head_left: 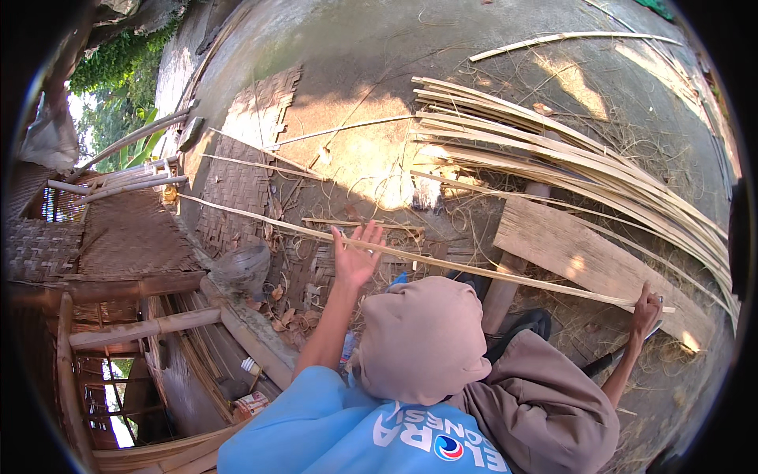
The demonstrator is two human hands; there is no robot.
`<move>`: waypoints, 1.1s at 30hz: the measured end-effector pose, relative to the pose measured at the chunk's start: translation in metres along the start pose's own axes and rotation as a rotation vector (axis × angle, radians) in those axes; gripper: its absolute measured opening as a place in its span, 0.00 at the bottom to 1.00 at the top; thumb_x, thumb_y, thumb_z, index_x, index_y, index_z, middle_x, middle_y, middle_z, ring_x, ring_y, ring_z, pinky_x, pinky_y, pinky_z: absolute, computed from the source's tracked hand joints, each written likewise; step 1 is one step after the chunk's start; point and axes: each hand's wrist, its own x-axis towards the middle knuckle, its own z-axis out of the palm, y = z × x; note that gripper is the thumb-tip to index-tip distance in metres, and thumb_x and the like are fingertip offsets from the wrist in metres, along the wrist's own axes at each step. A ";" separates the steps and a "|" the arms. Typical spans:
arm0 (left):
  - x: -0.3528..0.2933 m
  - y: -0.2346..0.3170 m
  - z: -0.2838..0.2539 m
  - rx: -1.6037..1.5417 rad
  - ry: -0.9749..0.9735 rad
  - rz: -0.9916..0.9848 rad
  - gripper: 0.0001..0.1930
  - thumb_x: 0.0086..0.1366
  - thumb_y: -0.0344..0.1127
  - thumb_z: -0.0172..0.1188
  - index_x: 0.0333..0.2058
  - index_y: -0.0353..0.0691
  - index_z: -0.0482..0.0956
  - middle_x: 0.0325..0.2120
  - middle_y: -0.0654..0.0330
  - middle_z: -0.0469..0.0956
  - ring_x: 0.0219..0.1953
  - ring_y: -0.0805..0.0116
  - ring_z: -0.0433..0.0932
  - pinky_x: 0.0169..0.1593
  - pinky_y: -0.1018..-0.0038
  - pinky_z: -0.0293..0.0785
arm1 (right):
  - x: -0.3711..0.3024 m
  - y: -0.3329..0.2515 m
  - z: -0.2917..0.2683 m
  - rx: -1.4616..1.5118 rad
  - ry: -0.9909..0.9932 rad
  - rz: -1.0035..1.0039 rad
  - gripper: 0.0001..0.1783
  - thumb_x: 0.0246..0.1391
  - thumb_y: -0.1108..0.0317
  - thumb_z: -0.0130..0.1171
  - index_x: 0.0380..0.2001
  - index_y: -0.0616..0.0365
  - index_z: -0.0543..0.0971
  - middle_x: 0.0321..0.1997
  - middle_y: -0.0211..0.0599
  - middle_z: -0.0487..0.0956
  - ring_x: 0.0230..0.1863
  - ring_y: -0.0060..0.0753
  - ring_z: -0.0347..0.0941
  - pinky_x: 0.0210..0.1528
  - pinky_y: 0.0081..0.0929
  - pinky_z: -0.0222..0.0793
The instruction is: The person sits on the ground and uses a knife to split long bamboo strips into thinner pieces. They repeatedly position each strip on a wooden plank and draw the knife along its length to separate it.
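A long, thin bamboo strip (442, 258) runs from the far left across to my right hand. My left hand (361, 251) is palm up with fingers spread, a ring on one of them. The strip lies across this hand near the base of the fingers, and they do not wrap round it. At the right, my right hand (647, 309) is closed on the strip's near end, above a wide wooden board (580, 245). Something dark and slim, with a shiny edge near that hand, lies partly behind the forearm; its kind is unclear.
A large bundle of bamboo strips (537, 146) is spread at the upper right. Woven bamboo matting (245, 126) and curly shavings cover parts of the ground. A bamboo frame with woven panels (134, 237) stands at the left. My clothed knees rise in front of me.
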 end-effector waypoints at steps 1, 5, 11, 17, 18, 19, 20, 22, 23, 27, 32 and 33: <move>0.012 0.011 0.003 0.015 -0.125 0.150 0.31 0.76 0.59 0.48 0.65 0.41 0.64 0.62 0.48 0.73 0.68 0.51 0.68 0.72 0.52 0.63 | 0.003 0.007 0.007 0.003 0.024 -0.017 0.38 0.71 0.49 0.52 0.12 0.66 0.60 0.11 0.33 0.54 0.18 0.29 0.45 0.44 0.39 0.65; -0.050 0.013 0.163 0.335 -0.671 0.423 0.21 0.81 0.47 0.39 0.62 0.39 0.66 0.47 0.45 0.83 0.57 0.48 0.79 0.69 0.51 0.66 | 0.016 0.106 -0.002 0.251 0.032 0.199 0.37 0.69 0.44 0.53 0.11 0.56 0.60 0.13 0.24 0.56 0.18 0.23 0.47 0.25 0.37 0.43; -0.138 0.009 0.266 0.688 -1.038 0.609 0.21 0.80 0.42 0.38 0.61 0.33 0.64 0.40 0.37 0.84 0.45 0.43 0.85 0.59 0.50 0.76 | 0.033 0.184 -0.038 0.490 0.056 0.260 0.33 0.72 0.48 0.49 0.13 0.50 0.60 0.15 0.20 0.55 0.19 0.19 0.48 0.24 0.32 0.43; -0.051 0.030 0.207 0.452 -0.713 0.564 0.22 0.81 0.45 0.37 0.59 0.33 0.66 0.43 0.40 0.83 0.44 0.44 0.85 0.57 0.53 0.80 | 0.012 0.088 -0.015 0.296 -0.049 0.190 0.31 0.72 0.51 0.52 0.15 0.54 0.61 0.18 0.21 0.57 0.23 0.21 0.51 0.27 0.31 0.47; -0.026 0.033 0.191 0.428 -0.616 0.486 0.22 0.81 0.46 0.38 0.59 0.33 0.67 0.47 0.40 0.82 0.47 0.44 0.84 0.58 0.53 0.80 | -0.004 0.047 -0.004 0.293 -0.101 0.114 0.30 0.71 0.52 0.53 0.17 0.56 0.62 0.18 0.24 0.58 0.24 0.23 0.52 0.29 0.32 0.48; 0.000 0.033 0.176 0.401 -0.526 0.407 0.22 0.81 0.46 0.39 0.58 0.32 0.68 0.51 0.40 0.80 0.50 0.45 0.83 0.59 0.54 0.79 | -0.019 0.005 0.005 0.290 -0.147 0.039 0.29 0.71 0.53 0.54 0.18 0.58 0.62 0.19 0.26 0.59 0.25 0.24 0.53 0.32 0.34 0.50; 0.027 0.035 0.158 0.478 -0.468 0.372 0.23 0.81 0.46 0.41 0.58 0.31 0.68 0.53 0.40 0.78 0.53 0.46 0.82 0.60 0.54 0.79 | -0.032 -0.040 0.007 0.236 -0.153 -0.078 0.28 0.70 0.54 0.55 0.19 0.60 0.64 0.19 0.31 0.61 0.26 0.28 0.54 0.34 0.35 0.52; 0.078 0.030 0.107 0.616 -0.246 0.323 0.21 0.80 0.45 0.44 0.56 0.30 0.70 0.55 0.41 0.77 0.57 0.48 0.79 0.63 0.56 0.76 | -0.055 -0.126 0.002 0.115 -0.202 -0.231 0.25 0.68 0.54 0.57 0.22 0.62 0.68 0.20 0.39 0.66 0.27 0.37 0.60 0.40 0.38 0.57; 0.103 0.028 0.076 0.677 -0.082 0.316 0.20 0.80 0.44 0.45 0.54 0.30 0.71 0.54 0.42 0.79 0.58 0.49 0.79 0.64 0.58 0.75 | -0.062 -0.163 -0.001 0.057 -0.244 -0.272 0.24 0.67 0.54 0.58 0.23 0.62 0.70 0.21 0.43 0.69 0.27 0.42 0.64 0.42 0.39 0.59; 0.139 0.021 -0.055 0.584 0.292 0.349 0.22 0.78 0.44 0.48 0.54 0.27 0.73 0.51 0.43 0.81 0.55 0.54 0.81 0.60 0.61 0.78 | -0.079 -0.233 0.009 -0.088 -0.452 -0.341 0.23 0.64 0.50 0.61 0.25 0.59 0.75 0.24 0.45 0.77 0.30 0.52 0.74 0.41 0.42 0.64; 0.090 -0.057 -0.058 0.743 0.144 0.139 0.24 0.77 0.48 0.50 0.54 0.28 0.73 0.44 0.43 0.84 0.47 0.55 0.85 0.52 0.65 0.82 | -0.074 -0.248 0.018 -0.088 -0.588 -0.309 0.23 0.63 0.48 0.62 0.26 0.58 0.77 0.23 0.46 0.79 0.29 0.56 0.76 0.32 0.48 0.65; 0.079 -0.063 -0.049 0.784 0.130 0.083 0.24 0.77 0.49 0.50 0.54 0.28 0.73 0.42 0.42 0.84 0.44 0.55 0.86 0.50 0.67 0.83 | -0.075 -0.247 0.024 -0.078 -0.560 -0.353 0.23 0.63 0.48 0.62 0.26 0.58 0.77 0.23 0.47 0.78 0.29 0.57 0.76 0.31 0.49 0.65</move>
